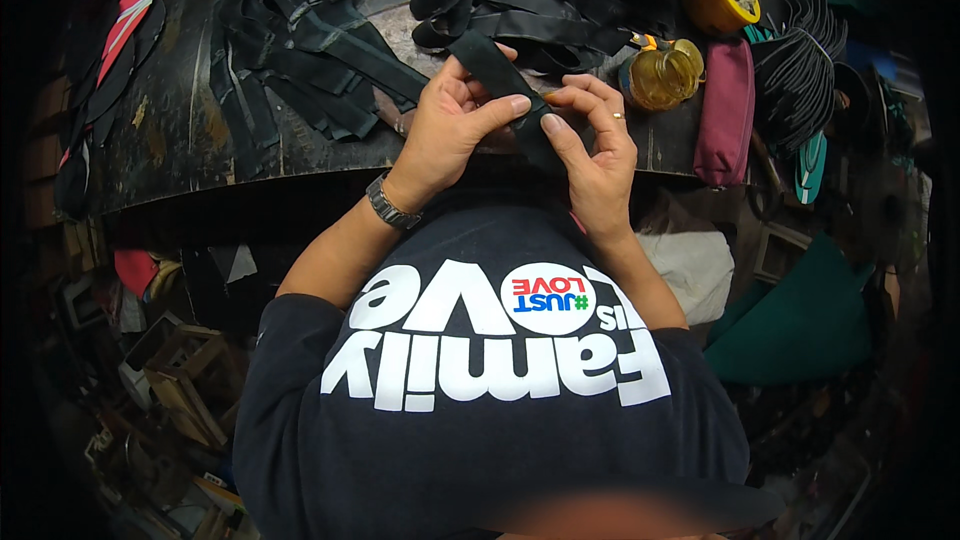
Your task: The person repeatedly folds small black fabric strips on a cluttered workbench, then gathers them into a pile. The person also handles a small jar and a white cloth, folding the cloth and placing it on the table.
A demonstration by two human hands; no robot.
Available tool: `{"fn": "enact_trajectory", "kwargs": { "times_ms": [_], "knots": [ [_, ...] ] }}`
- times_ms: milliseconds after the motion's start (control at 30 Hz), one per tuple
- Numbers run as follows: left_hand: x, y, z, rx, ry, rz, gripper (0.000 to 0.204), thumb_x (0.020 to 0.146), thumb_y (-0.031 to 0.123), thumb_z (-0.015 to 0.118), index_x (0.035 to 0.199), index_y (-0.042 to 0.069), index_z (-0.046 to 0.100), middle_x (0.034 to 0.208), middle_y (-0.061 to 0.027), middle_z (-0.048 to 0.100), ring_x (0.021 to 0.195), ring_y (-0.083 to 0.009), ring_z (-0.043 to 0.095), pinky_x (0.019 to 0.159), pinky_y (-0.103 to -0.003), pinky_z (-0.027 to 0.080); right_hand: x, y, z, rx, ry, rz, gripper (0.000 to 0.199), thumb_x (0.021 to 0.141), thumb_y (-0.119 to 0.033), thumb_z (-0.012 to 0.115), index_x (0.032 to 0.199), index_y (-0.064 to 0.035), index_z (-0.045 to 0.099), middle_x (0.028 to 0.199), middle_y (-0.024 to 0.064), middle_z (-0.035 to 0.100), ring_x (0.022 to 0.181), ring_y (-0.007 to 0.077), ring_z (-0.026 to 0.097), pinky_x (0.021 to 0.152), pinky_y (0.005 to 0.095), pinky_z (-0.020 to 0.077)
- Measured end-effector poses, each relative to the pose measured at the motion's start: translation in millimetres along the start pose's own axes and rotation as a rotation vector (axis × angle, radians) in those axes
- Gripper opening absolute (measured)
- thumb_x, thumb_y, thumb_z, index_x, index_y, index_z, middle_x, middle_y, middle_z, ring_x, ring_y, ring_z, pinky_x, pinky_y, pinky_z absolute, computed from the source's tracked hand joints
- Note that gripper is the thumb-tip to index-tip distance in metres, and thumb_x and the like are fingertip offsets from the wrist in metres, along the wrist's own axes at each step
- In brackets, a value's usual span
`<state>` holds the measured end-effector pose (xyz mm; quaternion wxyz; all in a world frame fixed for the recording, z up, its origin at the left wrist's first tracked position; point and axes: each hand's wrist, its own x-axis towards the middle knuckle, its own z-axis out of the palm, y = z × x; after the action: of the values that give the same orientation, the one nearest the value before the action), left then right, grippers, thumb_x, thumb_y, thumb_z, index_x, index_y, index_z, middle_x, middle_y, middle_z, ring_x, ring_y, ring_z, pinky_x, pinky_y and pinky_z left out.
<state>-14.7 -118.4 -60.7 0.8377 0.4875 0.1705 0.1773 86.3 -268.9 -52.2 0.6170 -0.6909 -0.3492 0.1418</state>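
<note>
Lying along the left edge of the bench (180, 130), several flat sole-shaped pieces (120, 40), one pink and red among dark ones, overlap each other. Right of them a loose heap of dark strips (300, 50) spreads across the worn, scratched top, reaching toward the middle. The left hand (450, 130), with a metal watch (390, 205) on its wrist, is raised just over the near edge of the bench; its thumb and fingers are pressed together on a black strap (495, 70). This strap is flat, matte and dark, with no markings that can be made out; it runs slanted from upper left to lower right, its upper end free above the left fingers and its lower part hidden between both hands. The right hand (595, 145), wearing a ring, pinches the same strap lower down, thumb against fingertips, touching the left thumb. Behind the hands a second pile of black straps (530, 10) fills the far middle of the bench. To the right stand an amber glass jar (665, 75) and a yellow tin (722, 0), then a maroon pouch (725, 110) at the right edge, close to a bundle of black cords (800, 50). Bare bench top shows only between the two piles and just before the hands.
</note>
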Motion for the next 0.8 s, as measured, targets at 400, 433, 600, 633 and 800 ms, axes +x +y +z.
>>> {"fn": "enact_trajectory", "kwargs": {
  "times_ms": [400,433,600,633,800],
  "knots": [
    [-1,-4,2,-0.054,0.012,0.023,0.046,0.09,0.003,0.071,0.132,0.006,0.051,0.105,-0.0034,0.067,0.091,-0.0067,0.064,0.074,-0.02,0.054,6,1,8,0.143,0.022,-0.049,0.021,0.086,0.0,0.07,0.106,-0.0028,0.073,0.125,0.01,0.056,0.111,0.02,0.057,0.096,0.0315,0.0458],
    [-1,-4,2,-0.087,0.011,-0.003,0.046,0.092,0.003,0.069,0.134,0.006,0.05,0.106,-0.0033,0.067,0.091,-0.0065,0.064,0.073,-0.019,0.053,7,1,7,0.091,0.023,-0.077,0.021,0.086,0.0,0.07,0.105,-0.0036,0.074,0.124,0.0102,0.057,0.112,0.0207,0.056,0.097,0.032,0.0453],
    [-2,-5,0,-0.274,-0.001,-0.047,0.039,0.096,0.005,0.064,0.132,0.004,0.05,0.106,-0.0042,0.067,0.087,-0.0076,0.064,0.073,-0.021,0.055,8,1,4,-0.263,0.024,-0.296,0.025,0.08,0.003,0.07,0.102,-0.0074,0.076,0.125,0.0118,0.059,0.121,0.0301,0.05,0.102,0.0395,0.0417],
    [-2,-5,-2,-0.265,-0.002,-0.035,0.038,0.097,0.005,0.064,0.133,0.004,0.05,0.105,-0.0043,0.067,0.087,-0.0076,0.064,0.073,-0.02,0.055,9,0,3,-0.313,0.025,-0.351,0.026,0.079,0.004,0.069,0.101,-0.0079,0.076,0.125,0.0121,0.059,0.123,0.032,0.049,0.103,0.0409,0.041],
    [0,-6,-7,-0.176,0.021,0.0,0.037,0.098,0.005,0.062,0.133,0.004,0.05,0.102,-0.0044,0.067,0.082,-0.0079,0.064,0.072,-0.021,0.055,11,-3,-3,-0.38,-0.137,-0.427,0.029,0.08,0.007,0.063,0.103,-0.0073,0.076,0.128,0.0133,0.057,0.132,0.0285,0.045,0.109,0.0412,0.0365]
  ]
}}
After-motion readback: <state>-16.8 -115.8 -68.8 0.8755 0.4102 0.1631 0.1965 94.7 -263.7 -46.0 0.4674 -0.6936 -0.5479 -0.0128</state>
